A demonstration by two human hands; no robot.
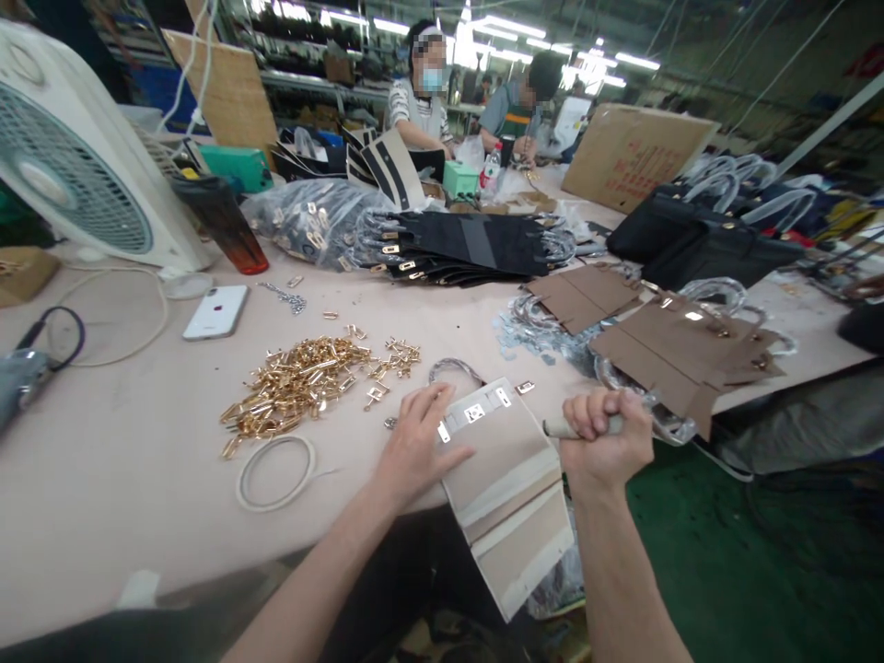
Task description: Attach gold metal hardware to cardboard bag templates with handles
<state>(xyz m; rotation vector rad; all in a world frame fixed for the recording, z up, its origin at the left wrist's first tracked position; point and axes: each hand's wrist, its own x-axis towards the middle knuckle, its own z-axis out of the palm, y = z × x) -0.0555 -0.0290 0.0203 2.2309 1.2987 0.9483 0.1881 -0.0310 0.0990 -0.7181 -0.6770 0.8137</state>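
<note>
A beige bag panel (503,470) lies in front of me, its lower part hanging past the table edge. Near its top runs a grey strip (489,405) with bright metal plates on it. My left hand (419,440) rests on the panel's left edge, fingers stretched out and thumb apart. My right hand (608,433) is closed round a pale cylindrical tool handle (556,428), just right of the panel; the tool's kind is not clear. A bag handle wrapped in plastic (456,366) shows behind the panel. A small gold metal fitting (525,388) lies near its top right corner.
Left are gold fittings (304,382), a tape roll (238,479), a phone (215,313), a tumbler (231,230) and a fan (75,166). Stacked black panels (470,244) lie behind; brown panels (680,345) and black bags (711,239) lie right. Two people sit across the table.
</note>
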